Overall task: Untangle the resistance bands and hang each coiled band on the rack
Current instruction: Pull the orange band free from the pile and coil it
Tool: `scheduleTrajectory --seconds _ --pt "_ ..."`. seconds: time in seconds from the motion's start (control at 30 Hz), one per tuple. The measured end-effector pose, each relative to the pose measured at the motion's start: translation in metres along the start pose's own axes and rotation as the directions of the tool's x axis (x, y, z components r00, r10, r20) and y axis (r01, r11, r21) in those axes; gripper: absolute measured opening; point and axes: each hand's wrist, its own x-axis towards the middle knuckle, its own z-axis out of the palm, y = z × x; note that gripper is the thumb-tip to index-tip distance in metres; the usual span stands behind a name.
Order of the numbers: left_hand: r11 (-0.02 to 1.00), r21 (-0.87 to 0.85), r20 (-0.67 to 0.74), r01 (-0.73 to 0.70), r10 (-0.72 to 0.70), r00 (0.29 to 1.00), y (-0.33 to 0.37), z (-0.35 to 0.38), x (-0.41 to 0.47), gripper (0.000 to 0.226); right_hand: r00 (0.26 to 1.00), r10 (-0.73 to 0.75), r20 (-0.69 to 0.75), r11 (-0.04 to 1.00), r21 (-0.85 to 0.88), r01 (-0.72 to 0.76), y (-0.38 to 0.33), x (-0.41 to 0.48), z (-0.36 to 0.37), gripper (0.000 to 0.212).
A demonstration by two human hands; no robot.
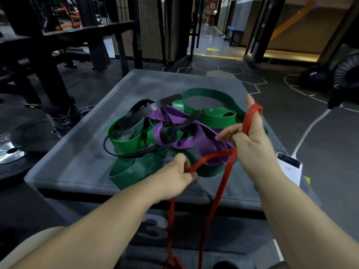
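Note:
A tangle of bands lies on a grey padded box (81, 152): a wide green band (213, 95), a purple band (186, 141) and a thin black band (147, 109) wound through each other. A red band (223, 181) runs from the pile's near side down over the box's front edge. My left hand (178, 177) pinches the red band close to the pile. My right hand (250, 136) holds a loop of the same red band raised, wrapped over its fingers.
Black gym racks and benches (58, 45) stand at the left and back. A weight plate (9, 152) lies on the floor at the left. A white device (291, 167) with a cable sits at the box's right edge. A black fan (345, 72) stands far right.

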Motion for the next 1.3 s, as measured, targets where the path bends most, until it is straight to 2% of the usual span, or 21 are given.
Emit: scheduleTrajectory --seconds 0.1,0.17,0.23,0.33,0.43,0.57,0.7,0.77,0.83,0.9,0.97,1.03,1.07,1.17,1.23,1.3 --pt "0.976 0.016 -0.036 -0.217 0.218 0.975 0.015 -0.004 -0.01 0.017 0.985 0.015 0.174 0.999 0.031 -0.021 -0.002 -0.009 0.006 0.085" --pt "0.942 -0.031 -0.051 -0.335 0.333 0.942 0.025 -0.007 -0.017 0.021 0.962 0.025 0.272 0.999 -0.035 -0.016 -0.002 -0.014 0.007 0.079" --pt "0.917 -0.058 -0.045 -0.394 0.392 0.919 0.03 -0.012 -0.021 0.022 0.944 0.048 0.326 0.999 -0.04 -0.037 -0.001 -0.017 0.007 0.071" --pt "0.883 -0.161 -0.03 -0.44 0.442 0.897 0.034 -0.021 -0.025 0.02 0.906 0.168 0.388 0.977 0.058 -0.206 -0.004 -0.021 0.005 0.055" --pt "0.854 -0.342 -0.011 -0.392 0.413 0.91 0.035 -0.029 -0.025 0.01 0.846 0.239 0.476 0.932 0.133 -0.338 -0.005 -0.022 0.0 0.04" --pt "0.836 -0.457 0.059 -0.305 0.371 0.927 0.034 -0.027 -0.022 0.008 0.795 0.261 0.547 0.879 0.206 -0.431 -0.008 -0.024 -0.002 0.02" --pt "0.854 -0.464 0.142 -0.235 0.333 0.932 0.031 -0.026 -0.021 0.022 0.827 0.272 0.493 0.806 0.352 -0.475 -0.014 -0.02 -0.01 0.015" --pt "0.903 -0.392 0.244 -0.178 0.289 0.926 0.022 -0.031 -0.02 0.014 0.863 0.25 0.438 0.782 0.434 -0.447 -0.015 -0.016 -0.02 0.01" --pt "0.931 -0.338 0.295 -0.135 0.242 0.924 0.014 -0.036 -0.019 0.009 0.886 0.241 0.397 0.776 0.47 -0.421 -0.015 -0.013 -0.028 0.011" --pt "0.932 -0.319 0.234 -0.17 0.251 0.939 0.013 -0.039 -0.02 0.01 0.88 0.251 0.402 0.782 0.451 -0.429 -0.014 -0.014 -0.031 0.015" --pt "0.895 -0.362 0.131 -0.262 0.327 0.936 0.02 -0.043 -0.025 0.011 0.847 0.265 0.461 0.796 0.391 -0.462 -0.014 -0.017 -0.03 0.016" --pt "0.84 -0.39 0.064 -0.377 0.433 0.899 0.029 -0.047 -0.031 0.014 0.782 0.293 0.55 0.767 0.353 -0.536 -0.012 -0.021 -0.026 0.017" --pt "0.827 -0.35 0.043 -0.44 0.483 0.874 0.032 -0.048 -0.034 0.016 0.733 0.314 0.604 0.73 0.34 -0.592 -0.01 -0.022 -0.024 0.024" --pt "0.794 -0.114 -0.02 -0.597 0.599 0.801 0.039 -0.047 -0.036 0.014 0.594 0.358 0.72 0.66 0.255 -0.707 -0.004 -0.026 -0.019 0.057" --pt "0.768 -0.054 -0.095 -0.639 0.633 0.768 0.04 -0.042 -0.034 0.017 0.542 0.31 0.781 0.635 0.255 -0.729 0.001 -0.029 -0.015 0.082" --pt "0.753 -0.057 -0.183 -0.656 0.638 0.748 0.039 -0.037 -0.031 0.022 0.479 0.269 0.836 0.62 0.23 -0.75 0.0 -0.032 -0.011 0.091"
